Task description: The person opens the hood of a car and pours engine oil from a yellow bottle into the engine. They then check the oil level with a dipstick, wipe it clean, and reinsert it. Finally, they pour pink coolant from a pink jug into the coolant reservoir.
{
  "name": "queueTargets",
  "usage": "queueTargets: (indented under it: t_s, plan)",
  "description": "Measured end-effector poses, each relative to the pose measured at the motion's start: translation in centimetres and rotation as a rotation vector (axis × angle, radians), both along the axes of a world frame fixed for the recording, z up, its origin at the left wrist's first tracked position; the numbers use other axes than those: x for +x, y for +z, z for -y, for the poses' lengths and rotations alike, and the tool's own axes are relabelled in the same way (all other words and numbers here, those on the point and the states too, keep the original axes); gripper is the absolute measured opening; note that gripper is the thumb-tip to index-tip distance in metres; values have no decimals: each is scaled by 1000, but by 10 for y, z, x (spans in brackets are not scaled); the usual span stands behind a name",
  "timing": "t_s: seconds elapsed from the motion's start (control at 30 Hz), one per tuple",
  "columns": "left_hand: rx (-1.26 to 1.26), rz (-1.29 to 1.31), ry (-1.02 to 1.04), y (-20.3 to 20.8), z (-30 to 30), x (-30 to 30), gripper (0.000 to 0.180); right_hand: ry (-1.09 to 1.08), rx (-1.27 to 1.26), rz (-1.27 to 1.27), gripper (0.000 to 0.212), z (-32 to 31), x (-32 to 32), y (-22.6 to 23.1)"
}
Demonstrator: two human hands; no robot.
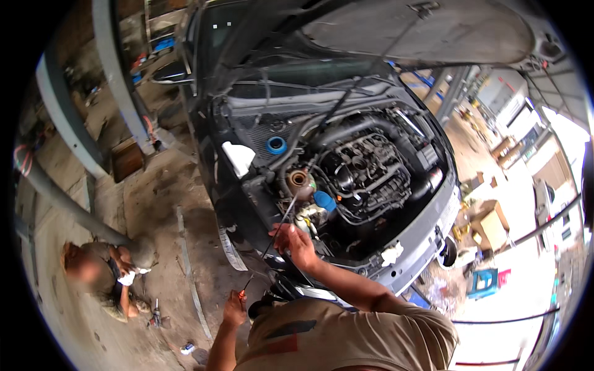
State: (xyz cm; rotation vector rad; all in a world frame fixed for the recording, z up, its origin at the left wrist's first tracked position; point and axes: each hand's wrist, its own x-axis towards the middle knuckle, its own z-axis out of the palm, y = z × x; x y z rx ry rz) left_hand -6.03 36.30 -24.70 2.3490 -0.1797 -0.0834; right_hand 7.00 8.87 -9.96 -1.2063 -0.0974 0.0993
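My left hand point(235, 307) is closed around the orange-red handle of a long thin rod point(270, 247), low in front of the car's corner. The rod slants up and away past my right hand point(296, 243), whose fingers are curled at its upper part. Its far end comes close to a brownish coolant reservoir point(298, 180) with an uncapped round neck; whether it touches is too small to tell. Beside the reservoir sits a blue cap point(324, 200). Beyond is a round blue-rimmed part point(276, 146). The engine point(368, 167) lies exposed to the right.
The raised hood point(421, 31) hangs over the engine bay on a prop rod. A white cloth point(238, 158) lies on the left fender. At left, another person point(108, 275) crouches near a power tool point(157, 316) on the floor. Steel posts point(120, 74) stand behind; a cardboard box point(490, 224) is at right.
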Motion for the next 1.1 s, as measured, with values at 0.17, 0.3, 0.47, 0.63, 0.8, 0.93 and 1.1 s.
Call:
queueTargets:
  t_s: [0.17,0.3,0.47,0.63,0.8,0.93,1.1]
  plan:
    - [-65,179,-166,3,18,5,13,-286,-131,224,49,32,-16,40]
    - [-90,215,-301,6,35,31,11,-375,-169,217,49,67,-37,67]
    - [-156,228,-441,0,35,65,11,-535,17,458,54,119,-53,104]
    - [-65,83,-566,7,32,87,14,-682,11,566,55,167,-71,140]
    - [92,-185,-700,8,12,105,21,-641,-134,521,55,180,-74,153]
    - [83,180,-546,16,-3,101,16,-667,-236,416,56,183,-74,157]
    - [108,491,-109,54,-6,136,15,-661,-210,268,56,197,-80,147]
